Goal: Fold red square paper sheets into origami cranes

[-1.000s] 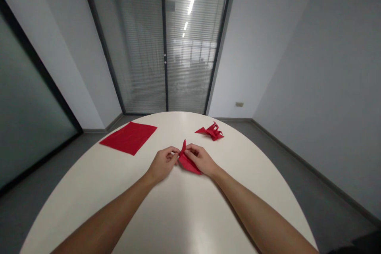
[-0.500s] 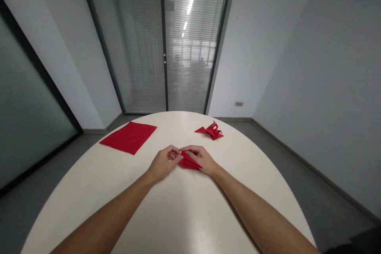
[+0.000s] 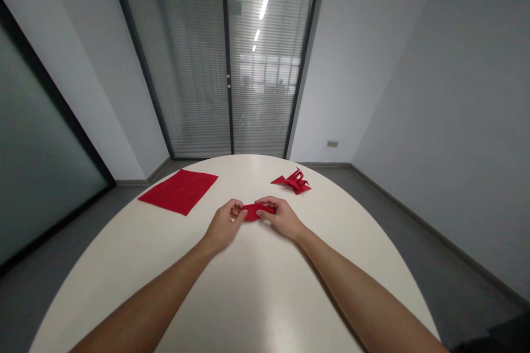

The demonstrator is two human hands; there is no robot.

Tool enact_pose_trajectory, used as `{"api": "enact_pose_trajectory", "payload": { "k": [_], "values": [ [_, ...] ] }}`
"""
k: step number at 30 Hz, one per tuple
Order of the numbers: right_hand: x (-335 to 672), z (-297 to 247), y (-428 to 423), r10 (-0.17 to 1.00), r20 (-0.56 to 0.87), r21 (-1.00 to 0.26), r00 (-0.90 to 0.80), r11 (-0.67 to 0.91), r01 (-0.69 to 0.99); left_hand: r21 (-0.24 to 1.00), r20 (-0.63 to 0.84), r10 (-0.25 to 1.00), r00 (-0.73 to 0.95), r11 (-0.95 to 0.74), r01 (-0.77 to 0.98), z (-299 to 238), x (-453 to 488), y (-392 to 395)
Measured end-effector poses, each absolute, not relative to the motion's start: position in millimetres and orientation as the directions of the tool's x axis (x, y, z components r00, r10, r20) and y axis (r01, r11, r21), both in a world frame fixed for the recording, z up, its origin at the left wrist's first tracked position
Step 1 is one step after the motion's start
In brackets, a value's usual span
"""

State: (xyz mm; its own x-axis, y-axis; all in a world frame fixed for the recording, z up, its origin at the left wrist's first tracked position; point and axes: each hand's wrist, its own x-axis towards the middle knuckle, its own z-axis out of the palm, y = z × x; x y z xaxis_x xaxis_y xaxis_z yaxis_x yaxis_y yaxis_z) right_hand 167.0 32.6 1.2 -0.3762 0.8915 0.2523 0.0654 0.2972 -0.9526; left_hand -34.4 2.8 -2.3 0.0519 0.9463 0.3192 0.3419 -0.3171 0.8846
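A small piece of folded red paper (image 3: 252,212) is held between my two hands, over the middle of the table. My left hand (image 3: 226,223) pinches its left end between thumb and fingers. On the other side, my right hand (image 3: 284,218) grips the right part, thumb on the near face and fingers along the far edge. The fingers partly cover the paper, so its full shape is hidden.
On the white round table (image 3: 232,298), a flat red paper sheet (image 3: 180,192) lies at the far left. Folded red paper cranes (image 3: 295,181) sit at the far right, overlapping. Behind the table stands a glass partition with blinds (image 3: 265,105).
The folded paper has turned and now lies lengthwise between my hands. My right hand's hold has shifted, its thumb now on the near face. My left hand has moved slightly left.
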Motion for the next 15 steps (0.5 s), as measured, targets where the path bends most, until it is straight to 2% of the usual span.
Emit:
{"api": "enact_pose_trajectory", "payload": {
  "k": [10,15],
  "values": [
    [167.0,2.5,32.9,0.892,0.278,-0.931,-0.355,0.342,0.129,0.866,0.352,0.932,0.079,-0.357,0.351,-0.5,-34.4,3.2],
    [167.8,-1.0,36.1,0.911,0.268,-0.960,-0.312,0.279,-0.009,0.881,0.351,0.935,0.040,-0.345,0.325,0.9,-34.8,3.7]
  ]
}}
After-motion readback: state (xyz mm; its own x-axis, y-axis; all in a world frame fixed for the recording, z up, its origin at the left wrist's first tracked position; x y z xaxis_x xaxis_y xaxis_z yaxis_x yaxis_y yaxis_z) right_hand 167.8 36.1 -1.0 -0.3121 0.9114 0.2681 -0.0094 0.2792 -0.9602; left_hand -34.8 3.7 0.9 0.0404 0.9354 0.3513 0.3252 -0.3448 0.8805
